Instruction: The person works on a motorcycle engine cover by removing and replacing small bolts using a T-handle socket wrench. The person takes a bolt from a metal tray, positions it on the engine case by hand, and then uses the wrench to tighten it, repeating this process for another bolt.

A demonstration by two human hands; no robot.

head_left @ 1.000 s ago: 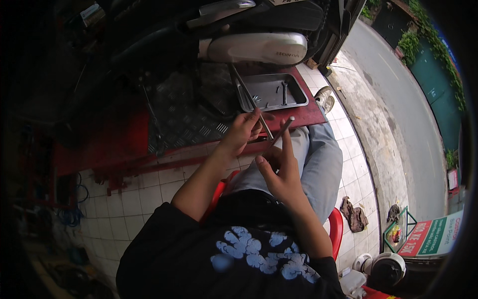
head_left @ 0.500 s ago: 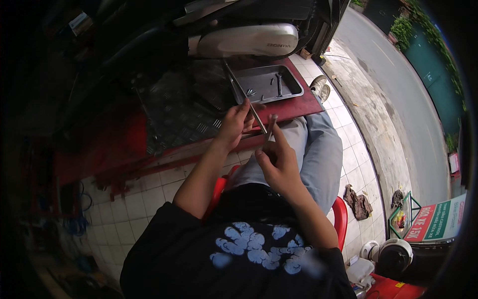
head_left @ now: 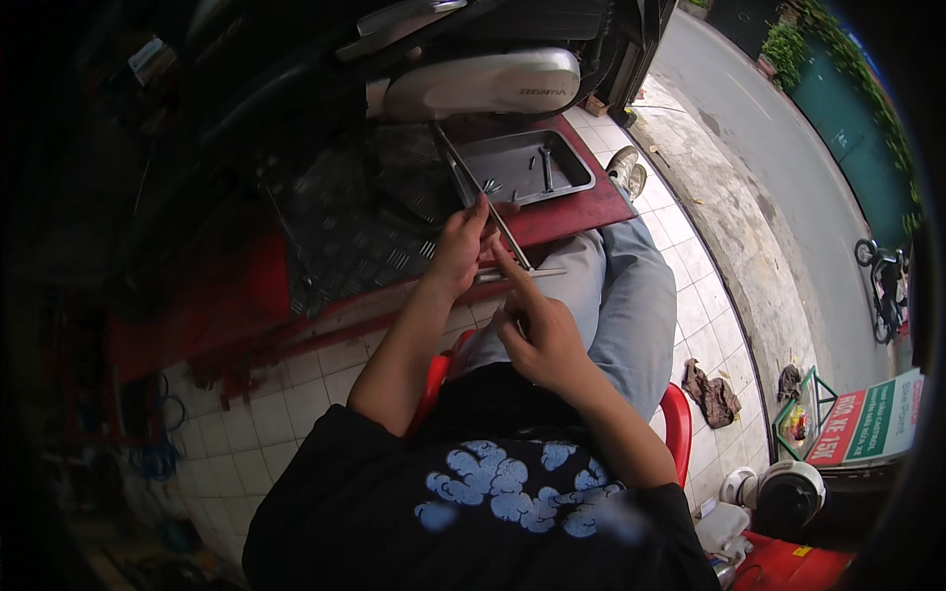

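Note:
My left hand (head_left: pixel 461 246) is closed around the long, thin shaft of a T-handle wrench (head_left: pixel 512 242), thumb up along the metal. The shaft slants away, its far end at the lower edge of a silver engine cover (head_left: pixel 483 85) on a dark motorbike; the exact contact point is hidden. The wrench's crossbar lies toward me, over my lap. My right hand (head_left: pixel 540 335) is beside the crossbar, index finger stretched toward the shaft and the other fingers loosely curled. It grips nothing that I can see; whether the fingertip touches the wrench is unclear.
A grey metal tray (head_left: pixel 588 184) holding a spanner (head_left: pixel 548 169) and several small bolts sits on the red bench (head_left: pixel 591 209). Black tread plate (head_left: pixel 365 236) covers the bench's left part. A brown rag (head_left: pixel 711 392) lies on the white-tiled floor to the right.
The wrench's crossbar has turned from pointing away to lying sideways. My right index finger has swung leftward toward the shaft. My left hand stays on the shaft.

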